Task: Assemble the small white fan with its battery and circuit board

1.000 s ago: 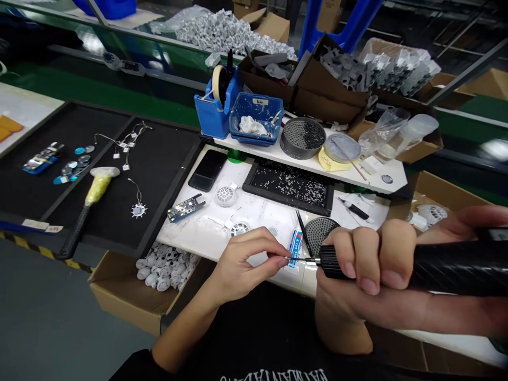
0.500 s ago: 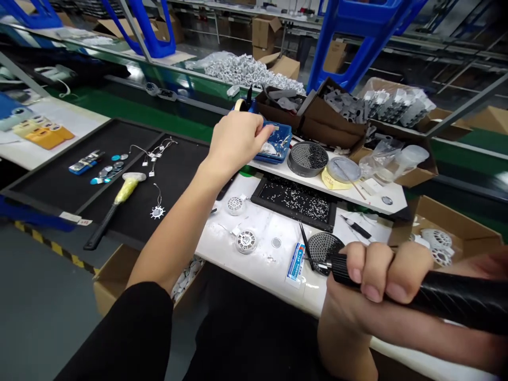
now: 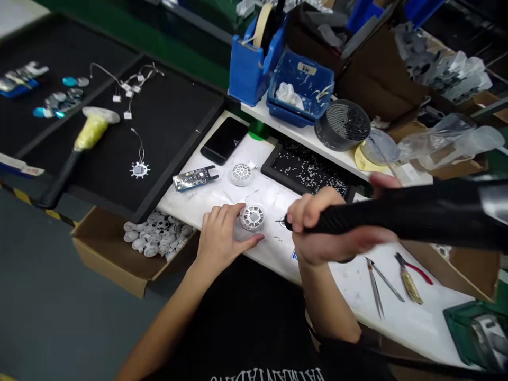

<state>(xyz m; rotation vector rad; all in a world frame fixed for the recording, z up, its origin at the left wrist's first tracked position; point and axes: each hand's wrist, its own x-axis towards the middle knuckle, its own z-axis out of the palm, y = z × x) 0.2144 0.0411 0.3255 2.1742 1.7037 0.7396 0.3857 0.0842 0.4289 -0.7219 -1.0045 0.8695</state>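
Observation:
On the white table, my left hand (image 3: 222, 233) has its thumb and fingertips around a round white part (image 3: 252, 217) with a spoked top. My right hand (image 3: 321, 227) is wrapped round a black electric screwdriver (image 3: 413, 211), whose thin bit points left, a little to the right of that part. A second round spoked part (image 3: 242, 173) lies just behind. Left of it is a circuit board (image 3: 194, 179) with a forked end, and a black phone (image 3: 224, 141) lies further back.
A black tray (image 3: 301, 172) of tiny white pieces sits below a shelf bearing a blue bin (image 3: 304, 79) and tape dispenser (image 3: 254, 66). Tweezers (image 3: 375, 288) and pliers (image 3: 410, 283) lie right. At left are a mallet (image 3: 91, 132) and a carton (image 3: 115, 254) of white parts.
My left hand has come down from near the blue bin to the round spoked part. My right hand has moved left with the screwdriver. The view has tilted down.

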